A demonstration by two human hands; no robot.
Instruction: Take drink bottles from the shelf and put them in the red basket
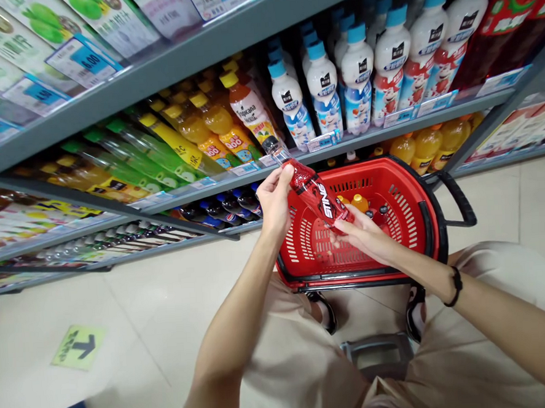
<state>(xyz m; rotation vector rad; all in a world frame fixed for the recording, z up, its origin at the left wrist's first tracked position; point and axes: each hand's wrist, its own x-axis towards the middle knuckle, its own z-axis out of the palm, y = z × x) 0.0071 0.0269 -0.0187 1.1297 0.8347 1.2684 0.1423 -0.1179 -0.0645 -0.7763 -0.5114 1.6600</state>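
Between my two hands a red Sting drink bottle (315,192) is held tilted, its cap end up and to the left toward the shelf. My left hand (275,194) pinches it near the neck, and my right hand (361,230) grips its base. Right below the bottle stands a red shopping basket (403,190) with a black rim and handle. A few small items, among them one with an orange cap (359,202), lie inside it, partly hidden by the bottle and my right hand.
A grey shelf (162,60) of drinks runs across the front, with white blue-capped bottles (357,79), a Tropicana bottle (250,107) and green bottles (135,148). My knees flank the basket. A small grey stool-like object (378,352) is between my legs; a floor arrow sticker (78,347) lies left.
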